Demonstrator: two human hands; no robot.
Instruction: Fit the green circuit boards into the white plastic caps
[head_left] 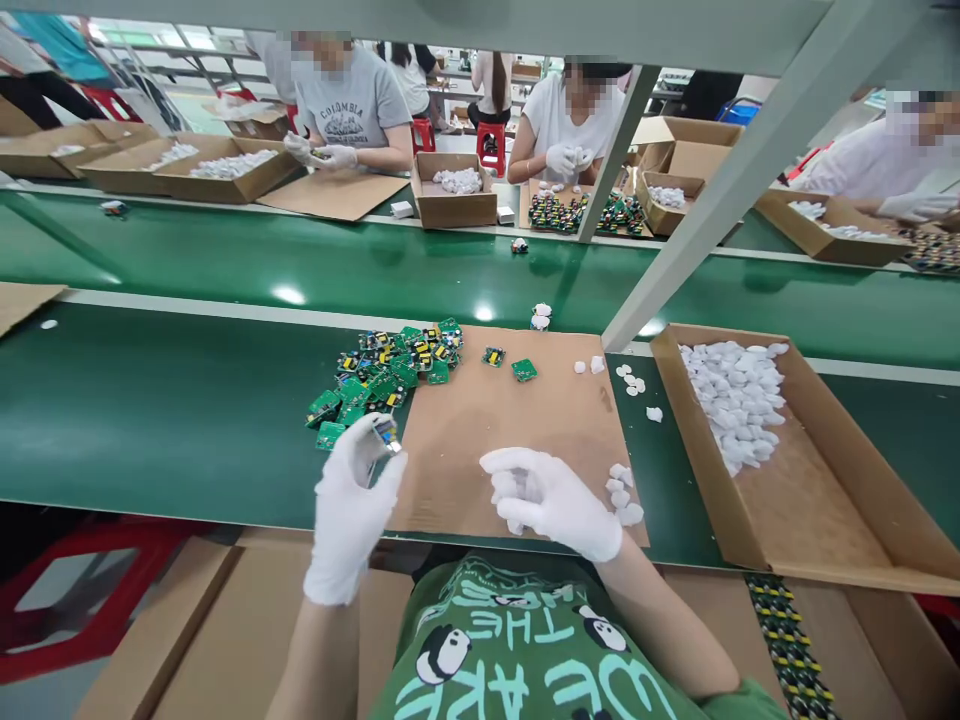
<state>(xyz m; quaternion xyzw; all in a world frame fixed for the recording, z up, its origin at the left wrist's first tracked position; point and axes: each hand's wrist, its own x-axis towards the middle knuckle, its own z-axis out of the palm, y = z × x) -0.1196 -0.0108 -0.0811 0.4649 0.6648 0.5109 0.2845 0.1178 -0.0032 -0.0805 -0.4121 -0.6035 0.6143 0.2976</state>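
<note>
we pinch circuit board [388, 435] in left hand [349, 500] | right hand [555, 500] half-curled, grip unclear | looks light, stiff, fragile: hold edges | board pile [382, 372] beyond left hand

An electronics factory: green conveyor belt [337, 265], gloved workers [356, 105], heaped circuit boards [397, 368], cardboard trays [825, 530].

The gloved left hand [352, 510] partly hides the circuit board [388, 436] in its grip. Whether the right hand's [551, 500] curled fingers hold anything cannot be told. The bottom edge crops the panda-print T-shirt [517, 650].
</note>
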